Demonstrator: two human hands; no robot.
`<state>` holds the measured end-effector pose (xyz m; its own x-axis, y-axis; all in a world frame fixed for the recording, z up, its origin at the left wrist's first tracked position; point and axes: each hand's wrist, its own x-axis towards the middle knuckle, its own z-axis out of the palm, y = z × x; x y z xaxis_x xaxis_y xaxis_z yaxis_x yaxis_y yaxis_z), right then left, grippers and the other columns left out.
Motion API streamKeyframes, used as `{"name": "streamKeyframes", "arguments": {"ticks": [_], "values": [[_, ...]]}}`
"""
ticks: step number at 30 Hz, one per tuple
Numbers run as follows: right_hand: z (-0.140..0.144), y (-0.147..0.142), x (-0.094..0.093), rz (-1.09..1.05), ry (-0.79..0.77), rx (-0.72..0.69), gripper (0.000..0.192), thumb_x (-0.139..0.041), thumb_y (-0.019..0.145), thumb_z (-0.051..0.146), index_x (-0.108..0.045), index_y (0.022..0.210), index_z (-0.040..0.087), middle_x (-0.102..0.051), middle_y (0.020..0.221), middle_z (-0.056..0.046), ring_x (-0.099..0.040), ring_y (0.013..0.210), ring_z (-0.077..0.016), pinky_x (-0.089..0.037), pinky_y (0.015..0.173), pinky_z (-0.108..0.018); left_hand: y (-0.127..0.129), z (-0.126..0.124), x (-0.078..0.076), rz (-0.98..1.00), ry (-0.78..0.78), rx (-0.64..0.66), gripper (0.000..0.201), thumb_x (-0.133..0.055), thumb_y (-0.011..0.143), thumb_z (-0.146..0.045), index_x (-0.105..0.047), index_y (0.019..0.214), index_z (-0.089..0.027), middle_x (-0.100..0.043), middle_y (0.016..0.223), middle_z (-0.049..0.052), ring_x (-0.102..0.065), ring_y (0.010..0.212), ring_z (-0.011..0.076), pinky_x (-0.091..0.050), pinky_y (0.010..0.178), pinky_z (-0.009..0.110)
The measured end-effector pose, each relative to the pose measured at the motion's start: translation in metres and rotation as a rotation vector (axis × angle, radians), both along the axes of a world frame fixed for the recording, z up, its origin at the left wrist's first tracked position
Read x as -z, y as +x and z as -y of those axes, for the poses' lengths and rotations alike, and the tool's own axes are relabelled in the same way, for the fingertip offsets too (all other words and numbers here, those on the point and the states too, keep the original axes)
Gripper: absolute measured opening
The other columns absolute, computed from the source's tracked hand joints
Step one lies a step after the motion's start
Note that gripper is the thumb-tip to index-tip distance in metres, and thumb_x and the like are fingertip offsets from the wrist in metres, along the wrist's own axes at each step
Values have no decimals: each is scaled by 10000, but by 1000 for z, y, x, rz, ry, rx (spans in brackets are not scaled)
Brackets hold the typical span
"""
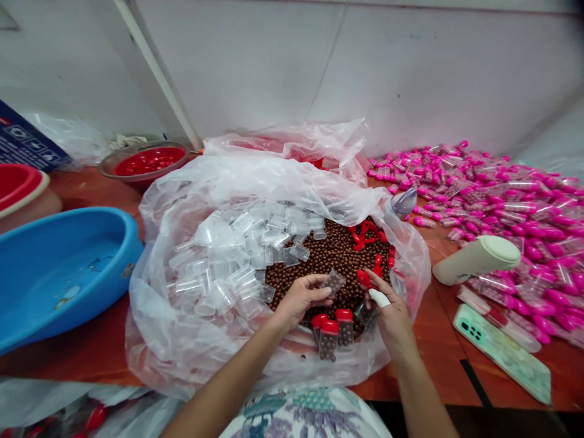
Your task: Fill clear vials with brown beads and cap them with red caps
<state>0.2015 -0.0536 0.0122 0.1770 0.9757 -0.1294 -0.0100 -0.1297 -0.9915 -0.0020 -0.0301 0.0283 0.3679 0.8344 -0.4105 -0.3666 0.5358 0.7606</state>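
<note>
A clear plastic bag (173, 316) lies open on the table with a heap of small brown balls (333, 249) and many empty clear tubes (237, 255) inside. My left hand (301, 298) holds a clear tube (333, 281) filled with brown balls over the heap. My right hand (387, 310), with a white cover on one finger, pinches a red cap (365, 278). Three filled tubes with red caps (332, 331) stand between my hands. Loose red caps (369, 234) lie on the balls.
A blue basin (59, 267) sits at the left, red bowls (150, 159) behind it. At the right lie a pile of pink-capped tubes (502, 201), a cream handheld device (474, 258) and a phone (502, 351) on the orange table (438, 340).
</note>
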Motion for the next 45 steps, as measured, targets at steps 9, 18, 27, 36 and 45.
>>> {"name": "streamKeyframes", "arguments": {"ticks": [9, 18, 27, 36, 45], "values": [[3, -29, -19, 254, 116, -215, 389, -486, 811, 322, -565, 1189, 271, -563, 1229, -29, -537, 1046, -212, -422, 901, -396, -3, 18, -3, -108, 73, -15, 445, -765, 585, -278, -620, 980, -135, -661, 925, 62, -616, 761, 149, -501, 703, 273], [5, -25, -20, 143, 2, -289, 360, -504, 818, 388, -614, 1126, 239, -632, 847, -39, -570, 679, -151, -470, 526, -248, -9, 22, 7, -171, 173, -24, 369, -724, 637, -265, -629, 978, -159, -657, 926, 37, -598, 755, 131, -473, 716, 251], [4, -22, -26, 311, 54, -525, 348, -396, 878, 351, -539, 1177, 247, -628, 800, -17, -592, 684, -147, -488, 556, -248, -14, 23, 7, -233, 223, 11, 314, -713, 653, -281, -656, 935, -155, -655, 866, 32, -598, 755, 145, -470, 703, 254], [13, -36, -22, 1020, 466, -515, 715, -571, 763, 525, -341, 1325, 148, -535, 1137, -147, -509, 1034, -282, -422, 886, -421, -9, 28, 1, -229, 230, -45, 300, -737, 619, -262, -639, 875, -142, -655, 831, 27, -584, 687, 121, -455, 679, 239], [11, -41, -19, 1234, 560, -447, 632, -526, 759, 592, -481, 1178, 120, -584, 907, -113, -533, 831, -252, -418, 739, -363, -7, 35, -10, -301, 244, -73, 244, -696, 659, -254, -679, 867, -129, -618, 707, 12, -515, 583, 103, -396, 544, 207]]}}
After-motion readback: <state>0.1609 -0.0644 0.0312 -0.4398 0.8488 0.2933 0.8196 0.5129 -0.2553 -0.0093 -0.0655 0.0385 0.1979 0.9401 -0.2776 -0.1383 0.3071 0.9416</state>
